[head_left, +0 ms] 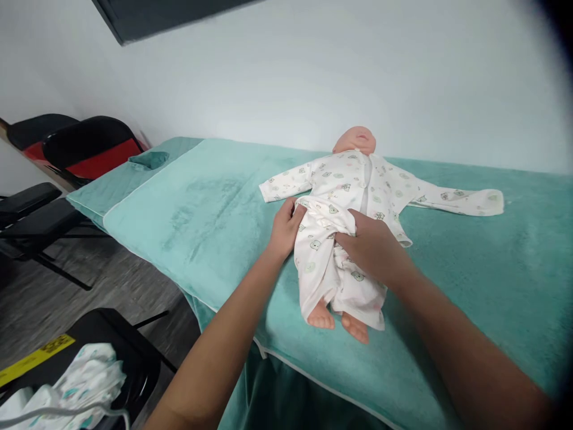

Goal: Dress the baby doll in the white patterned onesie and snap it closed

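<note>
A baby doll (354, 141) lies on its back on a green-covered massage bed, its head by the wall and its bare feet (321, 316) towards me. It wears a white printed top (338, 174) and matching baby trousers (313, 254). With my left hand (286, 227) I grip the trousers' waistband at the left side. My right hand (373, 248) is closed on the trousers near the waist on the right, its fingertips partly hidden in the cloth. One sleeve (465, 200) stretches flat to the right; the other points left.
The green bed cover (201, 197) has a face hole (150, 159) at its far left end. Black and red folding chairs (96, 149) stand beyond. At lower left, white printed cloth (89, 382) and a grey cable (80, 411) lie on a black chair (138, 358).
</note>
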Action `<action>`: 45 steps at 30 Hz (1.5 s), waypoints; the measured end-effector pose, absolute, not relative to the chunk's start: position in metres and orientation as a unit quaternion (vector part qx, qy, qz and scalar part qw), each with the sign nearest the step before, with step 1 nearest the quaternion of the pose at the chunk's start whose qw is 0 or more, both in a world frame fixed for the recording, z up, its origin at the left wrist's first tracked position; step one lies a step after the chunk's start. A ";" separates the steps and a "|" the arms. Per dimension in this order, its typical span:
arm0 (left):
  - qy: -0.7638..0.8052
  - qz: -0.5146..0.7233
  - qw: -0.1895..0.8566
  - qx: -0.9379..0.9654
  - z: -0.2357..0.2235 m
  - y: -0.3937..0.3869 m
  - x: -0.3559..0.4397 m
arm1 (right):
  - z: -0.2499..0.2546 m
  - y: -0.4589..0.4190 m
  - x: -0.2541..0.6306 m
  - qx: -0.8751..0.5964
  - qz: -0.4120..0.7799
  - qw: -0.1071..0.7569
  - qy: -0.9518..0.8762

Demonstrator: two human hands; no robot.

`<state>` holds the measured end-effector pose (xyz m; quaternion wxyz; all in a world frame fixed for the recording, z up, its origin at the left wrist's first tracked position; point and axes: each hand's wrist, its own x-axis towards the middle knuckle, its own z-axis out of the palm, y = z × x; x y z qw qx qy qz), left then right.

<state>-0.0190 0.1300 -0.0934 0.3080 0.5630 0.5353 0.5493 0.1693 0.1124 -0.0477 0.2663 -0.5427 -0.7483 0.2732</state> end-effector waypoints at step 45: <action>0.611 0.609 0.227 0.452 -0.055 0.164 -0.024 | -0.063 0.145 0.247 -0.592 0.175 0.534 -0.578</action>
